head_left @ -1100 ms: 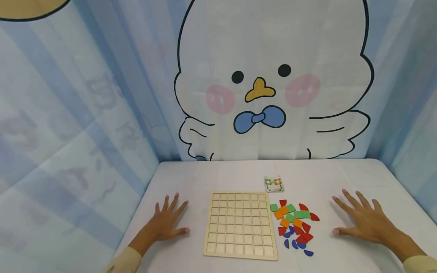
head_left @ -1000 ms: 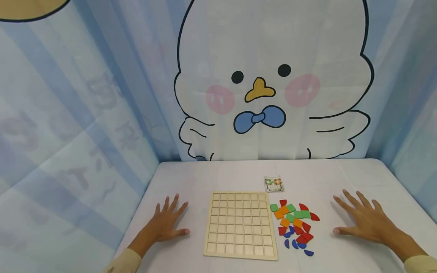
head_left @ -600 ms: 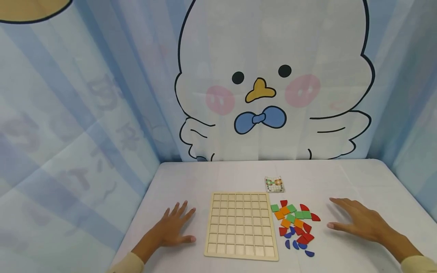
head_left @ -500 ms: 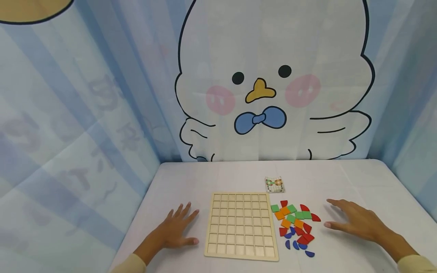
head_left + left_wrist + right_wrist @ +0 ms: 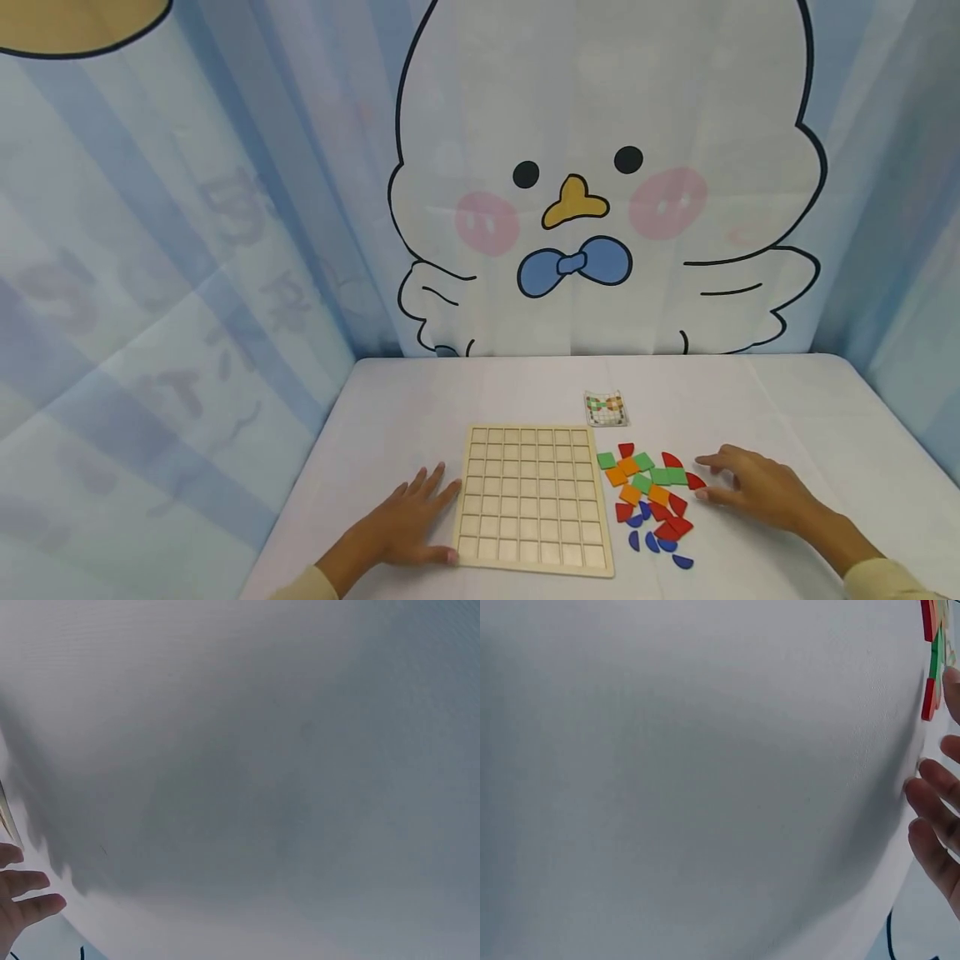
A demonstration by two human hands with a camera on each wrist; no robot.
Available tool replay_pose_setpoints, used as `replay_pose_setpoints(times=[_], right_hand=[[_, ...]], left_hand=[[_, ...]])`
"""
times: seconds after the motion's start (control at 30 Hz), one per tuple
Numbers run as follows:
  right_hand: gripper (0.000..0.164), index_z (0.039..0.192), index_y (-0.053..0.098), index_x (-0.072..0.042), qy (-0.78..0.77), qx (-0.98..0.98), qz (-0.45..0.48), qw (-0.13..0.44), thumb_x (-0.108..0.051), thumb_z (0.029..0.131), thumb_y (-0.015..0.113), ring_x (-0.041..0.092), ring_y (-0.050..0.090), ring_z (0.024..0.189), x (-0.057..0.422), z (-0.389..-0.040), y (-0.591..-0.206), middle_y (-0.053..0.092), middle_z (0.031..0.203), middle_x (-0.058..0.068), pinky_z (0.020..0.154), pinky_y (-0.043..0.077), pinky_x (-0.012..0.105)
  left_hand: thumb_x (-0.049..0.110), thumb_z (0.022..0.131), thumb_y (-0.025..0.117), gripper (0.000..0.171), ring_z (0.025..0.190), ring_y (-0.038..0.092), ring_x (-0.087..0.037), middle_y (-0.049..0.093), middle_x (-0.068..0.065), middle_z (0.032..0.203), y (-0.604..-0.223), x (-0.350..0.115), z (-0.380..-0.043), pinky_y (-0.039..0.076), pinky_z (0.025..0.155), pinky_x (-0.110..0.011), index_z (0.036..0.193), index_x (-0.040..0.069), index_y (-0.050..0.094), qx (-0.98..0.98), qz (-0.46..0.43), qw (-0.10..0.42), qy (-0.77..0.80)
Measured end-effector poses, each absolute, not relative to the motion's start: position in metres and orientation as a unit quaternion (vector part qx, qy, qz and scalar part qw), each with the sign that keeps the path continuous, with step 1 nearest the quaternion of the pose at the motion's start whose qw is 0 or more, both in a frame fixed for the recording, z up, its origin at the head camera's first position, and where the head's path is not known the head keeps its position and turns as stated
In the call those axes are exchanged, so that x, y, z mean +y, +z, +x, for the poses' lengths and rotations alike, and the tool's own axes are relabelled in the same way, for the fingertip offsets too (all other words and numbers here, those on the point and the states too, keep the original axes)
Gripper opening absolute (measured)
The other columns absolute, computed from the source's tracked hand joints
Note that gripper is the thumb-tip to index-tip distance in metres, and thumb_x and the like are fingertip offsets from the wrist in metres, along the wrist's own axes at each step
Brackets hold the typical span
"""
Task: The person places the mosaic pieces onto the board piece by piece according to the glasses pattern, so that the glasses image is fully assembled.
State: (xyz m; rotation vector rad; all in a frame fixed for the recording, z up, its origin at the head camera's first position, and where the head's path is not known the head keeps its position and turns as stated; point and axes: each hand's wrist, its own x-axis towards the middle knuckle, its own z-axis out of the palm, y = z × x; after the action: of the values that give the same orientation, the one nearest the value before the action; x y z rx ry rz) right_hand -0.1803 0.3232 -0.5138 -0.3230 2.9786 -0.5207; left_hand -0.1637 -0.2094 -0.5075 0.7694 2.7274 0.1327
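Note:
A pale wooden grid board (image 5: 534, 500) lies flat on the white table. My left hand (image 5: 412, 521) is at its left edge with fingers spread, thumb by the near corner; whether the fingertips touch the board I cannot tell. In the left wrist view, fingers (image 5: 30, 882) show beside the board's edge. My right hand (image 5: 761, 490) hovers at the right side of the coloured pieces. Its thumb and index finger stand apart, nearest to a red quarter-circle piece (image 5: 695, 481). In the right wrist view, its loosely bent fingers (image 5: 930, 802) hold nothing visible.
Right of the board lie green squares (image 5: 660, 476), orange squares (image 5: 617, 477), more red quarter-circles (image 5: 679, 526) and blue half-circles (image 5: 682, 562), some overlapping. A small pattern card (image 5: 606, 409) lies behind them. A printed curtain (image 5: 570, 317) hangs behind the table (image 5: 810, 400).
My left hand has moved right, up to the board's left edge. My right hand has moved left to the red pieces, its fingers less spread. Board and pieces lie as before.

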Motion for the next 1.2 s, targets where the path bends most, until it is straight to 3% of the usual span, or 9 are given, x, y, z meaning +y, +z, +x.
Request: replay_pose_setpoints(times=[0.23, 0.4, 0.77, 1.03, 1.2], right_hand=[[0.038, 0.104, 0.080, -0.013, -0.170, 0.977, -0.126, 0.038, -0.040, 0.078, 0.084, 0.012, 0.059, 0.081, 0.317, -0.183, -0.518, 0.062, 0.089, -0.005, 0.067, 0.058, 0.037], [0.031, 0.103, 0.081, -0.013, -0.173, 0.974, -0.141, 0.029, -0.032, 0.079, 0.084, 0.010, 0.057, 0.081, 0.315, -0.184, -0.521, 0.061, 0.088, -0.007, 0.069, 0.057, 0.032], [0.025, 0.100, 0.079, -0.010, -0.219, 0.968, -0.119, 0.042, -0.028, 0.083, 0.081, 0.016, 0.063, 0.087, 0.310, -0.186, -0.522, 0.063, 0.091, -0.004, 0.079, 0.060, 0.046], [0.023, 0.102, 0.074, -0.011, -0.249, 0.961, -0.102, 0.065, -0.023, 0.084, 0.081, 0.011, 0.053, 0.079, 0.308, -0.188, -0.525, 0.064, 0.093, -0.004, 0.071, 0.054, 0.023], [0.024, 0.106, 0.071, -0.010, -0.264, 0.956, -0.101, 0.076, -0.019, 0.085, 0.080, 0.013, 0.057, 0.085, 0.305, -0.188, -0.525, 0.067, 0.098, -0.003, 0.081, 0.059, 0.035]], left_hand=[[0.085, 0.081, 0.051, 0.105, 0.149, 0.025, -0.048, 0.018, -0.021, 0.166, -0.513, -0.205, -0.162, 0.034, 0.113, -0.065, 0.160, 0.021, 0.026, 0.948, 0.267, 0.166, 0.045], [0.086, 0.080, 0.048, 0.105, 0.149, 0.027, -0.047, 0.020, -0.020, 0.166, -0.513, -0.201, -0.161, 0.037, 0.111, -0.063, 0.160, 0.022, 0.027, 0.949, 0.263, 0.173, 0.030], [0.087, 0.080, 0.047, 0.104, 0.148, 0.028, -0.047, 0.023, -0.018, 0.166, -0.512, -0.198, -0.160, 0.040, 0.109, -0.063, 0.160, 0.023, 0.028, 0.951, 0.255, 0.176, 0.018], [0.087, 0.080, 0.047, 0.105, 0.148, 0.027, -0.048, 0.023, -0.019, 0.165, -0.514, -0.199, -0.158, 0.039, 0.109, -0.063, 0.160, 0.022, 0.026, 0.951, 0.256, 0.170, 0.029], [0.086, 0.081, 0.048, 0.104, 0.148, 0.028, -0.049, 0.024, -0.020, 0.165, -0.517, -0.200, -0.159, 0.040, 0.109, -0.063, 0.160, 0.021, 0.027, 0.951, 0.260, 0.166, 0.029]])
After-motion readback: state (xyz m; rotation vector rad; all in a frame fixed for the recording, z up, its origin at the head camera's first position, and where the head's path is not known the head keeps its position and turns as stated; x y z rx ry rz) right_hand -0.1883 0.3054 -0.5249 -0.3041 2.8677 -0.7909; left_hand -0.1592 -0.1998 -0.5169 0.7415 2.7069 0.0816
